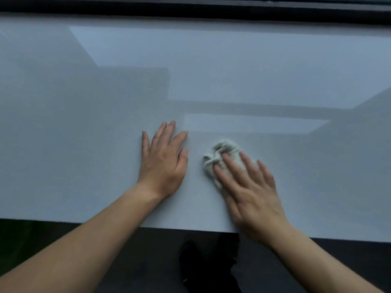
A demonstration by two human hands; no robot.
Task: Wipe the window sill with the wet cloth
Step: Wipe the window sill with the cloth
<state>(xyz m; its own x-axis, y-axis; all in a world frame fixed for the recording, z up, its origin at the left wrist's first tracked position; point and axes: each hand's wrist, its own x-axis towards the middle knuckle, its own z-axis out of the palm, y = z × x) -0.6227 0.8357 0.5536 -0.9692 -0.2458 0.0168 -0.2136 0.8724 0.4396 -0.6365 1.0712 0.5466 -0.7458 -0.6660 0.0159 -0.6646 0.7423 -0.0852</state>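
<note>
The left hand (164,160) lay flat on the window sill (84,144), fingers straight and slightly spread. Just to its right, the right hand (251,191) pressed straight, spread fingers onto the crumpled wet cloth (220,153), which bunched beneath and beyond its fingertips.

Open sill (63,134) stretches left, right and back to the dark window frame (190,8). The flat left hand (164,163) lies just beside the cloth (218,153), leaving a narrow gap.
</note>
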